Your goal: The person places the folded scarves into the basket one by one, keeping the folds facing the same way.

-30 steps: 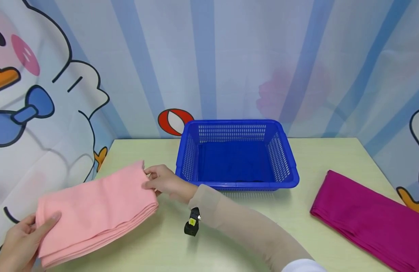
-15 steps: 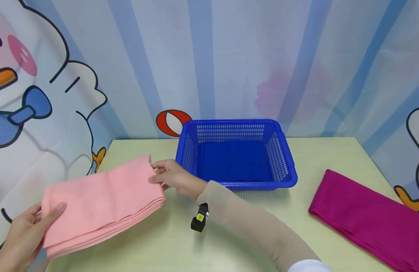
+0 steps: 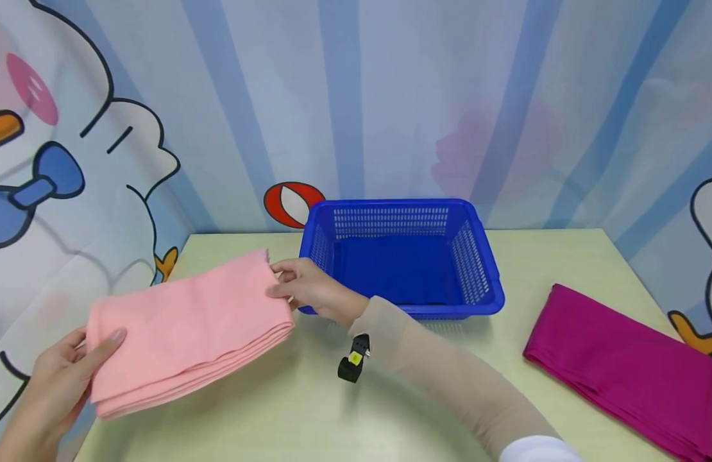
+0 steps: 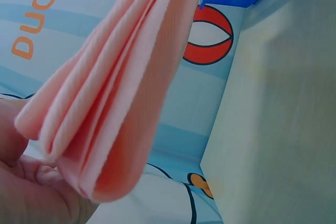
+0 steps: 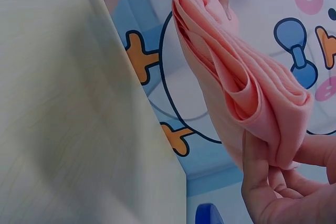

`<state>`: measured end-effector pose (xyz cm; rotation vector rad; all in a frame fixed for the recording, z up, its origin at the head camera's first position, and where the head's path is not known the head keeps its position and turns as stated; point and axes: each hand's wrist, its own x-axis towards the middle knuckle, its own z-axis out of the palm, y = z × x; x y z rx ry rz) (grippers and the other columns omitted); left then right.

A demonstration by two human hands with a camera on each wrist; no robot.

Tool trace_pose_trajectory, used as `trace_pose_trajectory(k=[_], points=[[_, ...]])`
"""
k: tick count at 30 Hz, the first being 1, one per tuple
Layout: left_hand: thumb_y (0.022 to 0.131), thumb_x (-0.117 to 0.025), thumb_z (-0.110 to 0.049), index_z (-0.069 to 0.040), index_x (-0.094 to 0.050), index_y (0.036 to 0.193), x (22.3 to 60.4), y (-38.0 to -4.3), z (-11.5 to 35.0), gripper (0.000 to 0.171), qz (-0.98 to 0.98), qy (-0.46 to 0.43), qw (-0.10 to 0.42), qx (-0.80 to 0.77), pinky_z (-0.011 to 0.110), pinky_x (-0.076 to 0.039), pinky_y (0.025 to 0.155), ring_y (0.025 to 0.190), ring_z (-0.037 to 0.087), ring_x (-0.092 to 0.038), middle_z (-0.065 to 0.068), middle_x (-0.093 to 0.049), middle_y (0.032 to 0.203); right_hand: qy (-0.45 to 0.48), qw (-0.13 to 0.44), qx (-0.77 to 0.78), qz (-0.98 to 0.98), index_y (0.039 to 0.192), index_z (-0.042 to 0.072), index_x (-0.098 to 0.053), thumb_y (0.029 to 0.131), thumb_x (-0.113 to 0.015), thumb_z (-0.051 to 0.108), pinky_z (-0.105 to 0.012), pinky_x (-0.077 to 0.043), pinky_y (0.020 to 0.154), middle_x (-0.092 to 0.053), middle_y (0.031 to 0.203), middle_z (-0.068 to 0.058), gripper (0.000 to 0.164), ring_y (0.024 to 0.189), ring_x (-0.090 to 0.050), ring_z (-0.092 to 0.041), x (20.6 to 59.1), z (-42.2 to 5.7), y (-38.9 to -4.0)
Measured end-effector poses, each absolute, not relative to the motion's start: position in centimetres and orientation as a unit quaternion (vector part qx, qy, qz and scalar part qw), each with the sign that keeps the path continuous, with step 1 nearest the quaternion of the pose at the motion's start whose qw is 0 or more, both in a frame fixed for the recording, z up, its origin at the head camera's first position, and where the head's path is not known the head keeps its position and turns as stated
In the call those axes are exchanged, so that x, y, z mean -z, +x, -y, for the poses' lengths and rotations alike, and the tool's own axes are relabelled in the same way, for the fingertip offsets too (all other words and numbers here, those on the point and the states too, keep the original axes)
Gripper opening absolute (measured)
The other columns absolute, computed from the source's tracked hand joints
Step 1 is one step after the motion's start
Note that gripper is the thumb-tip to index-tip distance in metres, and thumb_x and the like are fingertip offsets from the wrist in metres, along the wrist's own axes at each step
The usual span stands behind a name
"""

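- If we go near to far, what's the left hand got?
- Left end of the folded pink cloth, near left. Firm grip, thumb on the top face
- Cloth on the table or off?
- Off. Held above it, shadow underneath, layers stacked, slightly tilted: left end nearer, right end farther
- Right hand?
- Pinching the cloth's right end, thumb on top. Beige sleeve runs in from near right, black device hanging at the cuff
- Rest of the table?
- Folded magenta cloth lying flat on the right, well apart from both hands. Blue basket at far middle, slotted walls, just beyond the right hand
- Behind that?
- Blue-striped backdrop, duck print on the left, red-and-white ball print just left of the basket
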<state>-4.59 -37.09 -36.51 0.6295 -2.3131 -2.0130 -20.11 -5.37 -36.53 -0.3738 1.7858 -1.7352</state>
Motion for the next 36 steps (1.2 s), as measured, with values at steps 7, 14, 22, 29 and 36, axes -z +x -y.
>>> trace_pose_trajectory(k=[7,14,22,29,36], points=[[0.099,-0.064,-0.022,0.001,-0.024,0.15,36.0,-5.4,36.3,0.068,0.727,0.183,-0.006,0.662,0.031,-0.059,0.058,0.068,0.015,-0.07,-0.008,-0.071,0.084,-0.152,0.303,0.664,-0.666,0.137,-0.004,-0.056,0.096,-0.062,-0.004,-0.033,-0.06,0.068,-0.063,0.087,-0.008,0.041,0.074,-0.063,-0.017,36.1,3.9,-20.7],[0.099,-0.065,-0.02,-0.013,-0.042,0.137,35.5,-6.6,35.3,0.045,0.719,0.157,-0.004,0.676,0.029,-0.059,0.061,0.069,0.014,-0.07,-0.007,-0.072,0.086,-0.164,0.296,0.663,-0.668,0.14,-0.005,-0.051,0.097,-0.06,-0.003,-0.037,-0.061,0.073,-0.061,0.088,-0.008,0.044,0.077,-0.064,-0.016,35.5,2.4,-21.3],[0.099,-0.064,-0.016,-0.017,-0.046,0.123,35.2,-7.9,33.6,0.03,0.722,0.118,0.007,0.681,0.026,-0.058,0.06,0.069,0.013,-0.069,-0.005,-0.071,0.086,-0.156,0.285,0.658,-0.679,0.142,-0.004,-0.048,0.097,-0.061,-0.002,-0.036,-0.06,0.074,-0.063,0.094,-0.009,0.047,0.078,-0.063,-0.016,35.1,0.7,-22.0],[0.099,-0.063,-0.015,-0.018,-0.048,0.122,34.8,-9.0,32.2,0.028,0.722,0.088,0.012,0.686,0.026,-0.058,0.058,0.067,0.013,-0.07,-0.003,-0.072,0.085,-0.157,0.274,0.658,-0.684,0.142,-0.005,-0.049,0.097,-0.06,-0.001,-0.039,-0.06,0.079,-0.065,0.099,-0.012,0.046,0.084,-0.065,-0.018,34.8,-0.9,-22.4],[0.099,-0.064,-0.016,-0.013,-0.045,0.125,34.9,-9.8,30.9,0.032,0.72,0.065,0.006,0.69,0.026,-0.059,0.062,0.071,0.013,-0.07,-0.003,-0.072,0.087,-0.155,0.263,0.655,-0.691,0.141,-0.005,-0.049,0.097,-0.06,-0.001,-0.041,-0.058,0.084,-0.065,0.102,-0.014,0.046,0.091,-0.066,-0.021,34.7,-2.5,-22.8]])
